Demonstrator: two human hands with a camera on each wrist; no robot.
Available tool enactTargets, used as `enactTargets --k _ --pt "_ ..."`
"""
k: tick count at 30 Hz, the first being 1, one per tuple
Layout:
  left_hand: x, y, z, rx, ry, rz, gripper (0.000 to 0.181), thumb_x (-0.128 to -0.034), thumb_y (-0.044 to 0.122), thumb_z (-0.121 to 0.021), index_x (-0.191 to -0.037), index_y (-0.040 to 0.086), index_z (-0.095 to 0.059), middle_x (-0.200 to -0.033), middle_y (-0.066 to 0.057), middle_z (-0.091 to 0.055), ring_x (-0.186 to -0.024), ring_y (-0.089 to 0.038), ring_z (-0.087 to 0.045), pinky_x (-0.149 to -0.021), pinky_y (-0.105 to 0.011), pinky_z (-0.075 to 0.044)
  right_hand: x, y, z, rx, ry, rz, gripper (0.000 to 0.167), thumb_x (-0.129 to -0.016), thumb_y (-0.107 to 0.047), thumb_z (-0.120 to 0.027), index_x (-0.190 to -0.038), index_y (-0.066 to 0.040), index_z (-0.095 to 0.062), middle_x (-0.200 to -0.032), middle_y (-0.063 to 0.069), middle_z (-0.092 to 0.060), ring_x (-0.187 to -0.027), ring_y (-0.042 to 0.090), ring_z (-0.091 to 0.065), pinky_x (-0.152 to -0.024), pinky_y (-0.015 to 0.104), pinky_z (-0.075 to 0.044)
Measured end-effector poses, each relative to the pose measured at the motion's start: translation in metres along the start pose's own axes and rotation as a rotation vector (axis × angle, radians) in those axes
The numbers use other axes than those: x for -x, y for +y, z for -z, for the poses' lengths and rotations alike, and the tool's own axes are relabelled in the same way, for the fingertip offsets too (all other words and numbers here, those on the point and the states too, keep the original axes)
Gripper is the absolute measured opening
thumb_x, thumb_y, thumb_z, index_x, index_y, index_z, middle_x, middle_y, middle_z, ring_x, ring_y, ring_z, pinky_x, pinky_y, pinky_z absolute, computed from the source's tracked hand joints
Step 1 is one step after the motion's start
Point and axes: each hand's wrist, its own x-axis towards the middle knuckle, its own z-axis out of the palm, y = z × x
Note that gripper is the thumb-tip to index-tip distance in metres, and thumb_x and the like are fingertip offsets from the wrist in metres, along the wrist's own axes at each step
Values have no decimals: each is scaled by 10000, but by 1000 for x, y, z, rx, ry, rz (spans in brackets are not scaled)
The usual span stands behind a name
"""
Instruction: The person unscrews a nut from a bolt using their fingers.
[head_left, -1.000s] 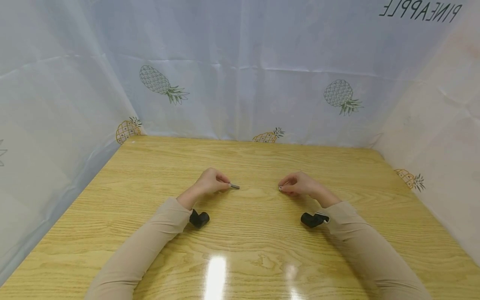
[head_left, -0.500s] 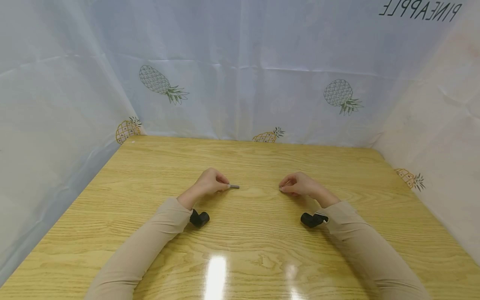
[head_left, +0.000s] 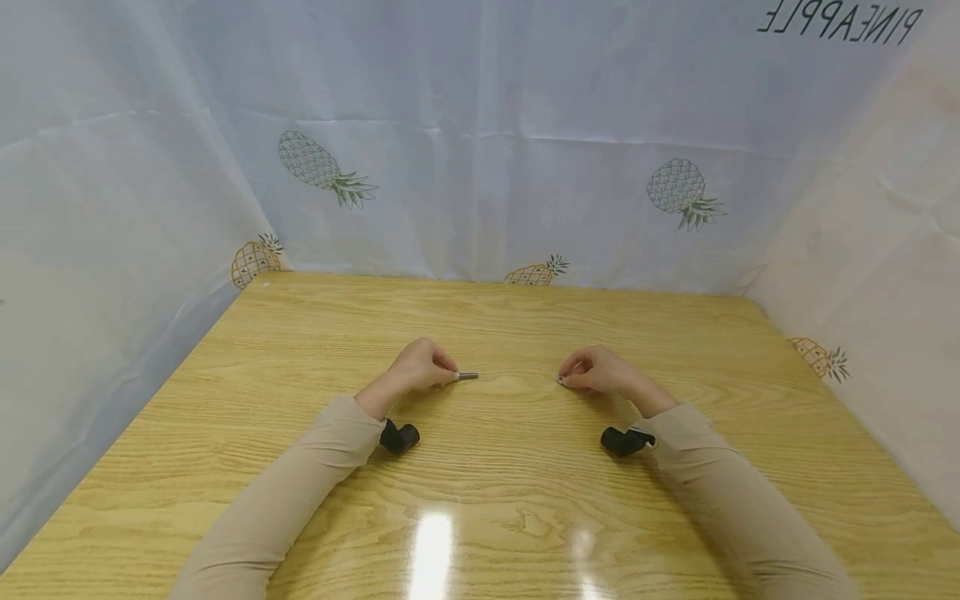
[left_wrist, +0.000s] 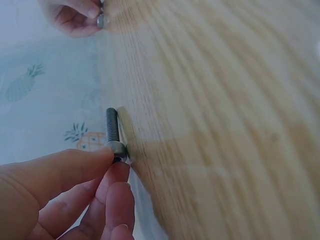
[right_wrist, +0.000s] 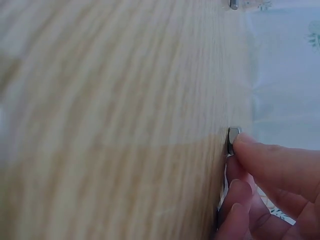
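In the head view my left hand (head_left: 420, 364) pinches a metal bolt (head_left: 468, 376), whose shank points right toward the other hand. The left wrist view shows the bolt (left_wrist: 112, 126) close up: thumb and fingers grip its round head, and the threaded shank sticks out free. My right hand (head_left: 602, 370) pinches a small metal nut (head_left: 560, 379) between thumb and fingertips. A flat side of the nut (right_wrist: 234, 140) shows in the right wrist view, low by the tabletop. A gap of bare wood separates bolt and nut. Whether either touches the table I cannot tell.
The wood-grain table (head_left: 517, 492) spreads under both arms. A white curtain (head_left: 480, 192) with pineapple prints encloses its back and sides. Black wrist-worn devices (head_left: 399, 437) sit below each hand.
The bolt's shank has swung from slanting slightly downward to nearly level in the left hand. The nut has turned a little between the right fingertips. Both hands stay almost in place.
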Motion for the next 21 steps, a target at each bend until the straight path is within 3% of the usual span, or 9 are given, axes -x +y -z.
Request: enactTargets --k 9,21 --pt "-1 -1 -1 20 1 -2 156 -846 104 -669 -961 15 -726 -761 -81 -682 -612 -108 -527 -536 -190 -431 1 -1 2 -16 0 -23 230 -879 -121 -637 -1054 28 -639 -903 129 -662 -690 112 -543 -608 258 -492" --pt "0 -2 0 29 12 -14 168 -847 133 -660 -956 24 -727 -711 -65 -657 -594 -110 -506 -527 -198 -409 3 -7 7 -13 13 10 281 -897 -150 -605 -1088 56 -621 -816 117 -640 -650 123 -550 -602 272 -480"
